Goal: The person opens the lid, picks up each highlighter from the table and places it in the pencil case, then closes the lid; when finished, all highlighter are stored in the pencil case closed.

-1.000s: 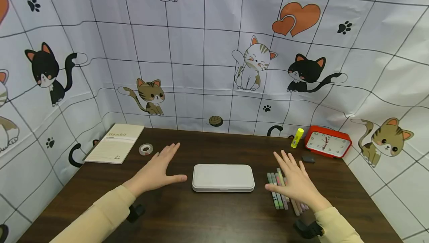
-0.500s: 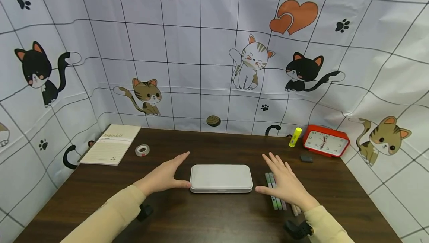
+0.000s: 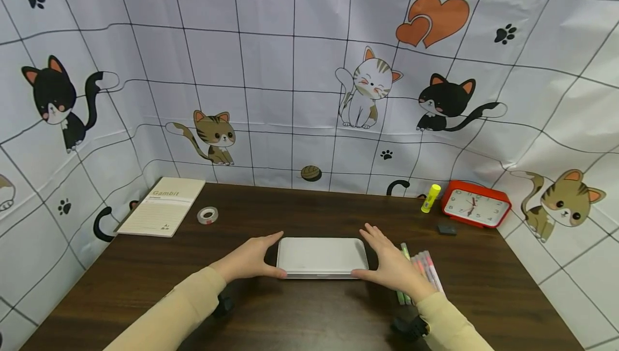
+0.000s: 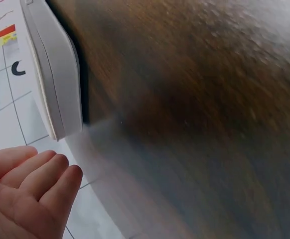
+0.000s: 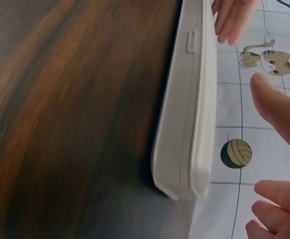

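A shut white pencil case (image 3: 321, 257) lies flat at the middle of the dark wooden table (image 3: 309, 211). My left hand (image 3: 249, 258) stands at its left end, fingers straight, thumb touching the front left corner. My right hand (image 3: 394, 265) mirrors it at the right end, thumb against the front right corner. In the left wrist view the left hand's fingers (image 4: 25, 194) lie straight, just off the case's end (image 4: 55, 74). The right wrist view has the case's edge and latch (image 5: 190, 99), with the thumb (image 5: 279, 109) close beside it.
Several coloured pens (image 3: 425, 265) lie right of the case, partly under my right wrist. A notebook (image 3: 164, 207) and a tape roll (image 3: 207, 215) sit at the back left. At the back right are a yellow glue stick (image 3: 430, 198), a red clock (image 3: 476, 204) and a dark eraser (image 3: 446, 229).
Both hands moved inward from about a hand's width away and now touch the two ends of the case. The right hand came off the pens. The case has not moved.
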### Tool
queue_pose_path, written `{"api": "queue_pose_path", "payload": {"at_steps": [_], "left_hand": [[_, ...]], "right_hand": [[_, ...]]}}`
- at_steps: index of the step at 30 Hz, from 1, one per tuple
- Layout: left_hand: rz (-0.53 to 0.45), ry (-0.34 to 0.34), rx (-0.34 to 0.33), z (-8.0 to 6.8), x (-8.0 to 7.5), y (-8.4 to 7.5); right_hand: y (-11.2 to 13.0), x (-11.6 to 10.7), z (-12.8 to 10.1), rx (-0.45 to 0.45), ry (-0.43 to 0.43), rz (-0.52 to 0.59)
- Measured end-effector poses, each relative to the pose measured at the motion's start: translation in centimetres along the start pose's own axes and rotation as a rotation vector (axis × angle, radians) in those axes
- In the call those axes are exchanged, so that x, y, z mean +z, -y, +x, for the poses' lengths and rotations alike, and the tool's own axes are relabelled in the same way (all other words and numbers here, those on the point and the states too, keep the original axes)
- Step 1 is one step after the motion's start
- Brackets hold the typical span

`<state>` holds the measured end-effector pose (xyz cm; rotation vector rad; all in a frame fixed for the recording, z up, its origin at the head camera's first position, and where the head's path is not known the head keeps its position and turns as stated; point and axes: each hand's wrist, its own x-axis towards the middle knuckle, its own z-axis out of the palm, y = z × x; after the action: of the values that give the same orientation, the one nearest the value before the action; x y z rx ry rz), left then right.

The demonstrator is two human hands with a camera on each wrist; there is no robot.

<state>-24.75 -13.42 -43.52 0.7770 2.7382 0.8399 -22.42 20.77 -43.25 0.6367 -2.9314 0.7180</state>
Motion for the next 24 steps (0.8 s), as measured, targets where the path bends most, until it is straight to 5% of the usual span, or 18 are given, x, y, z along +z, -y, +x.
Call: {"api": "queue_pose_path", "payload": {"at_steps": [24], "left_hand": [[0.016,0.066,-0.064,1.9,1.7,1.0]], "right_hand": [[3.3,3.7,2.5,-0.174,0.051,0.005]]}}
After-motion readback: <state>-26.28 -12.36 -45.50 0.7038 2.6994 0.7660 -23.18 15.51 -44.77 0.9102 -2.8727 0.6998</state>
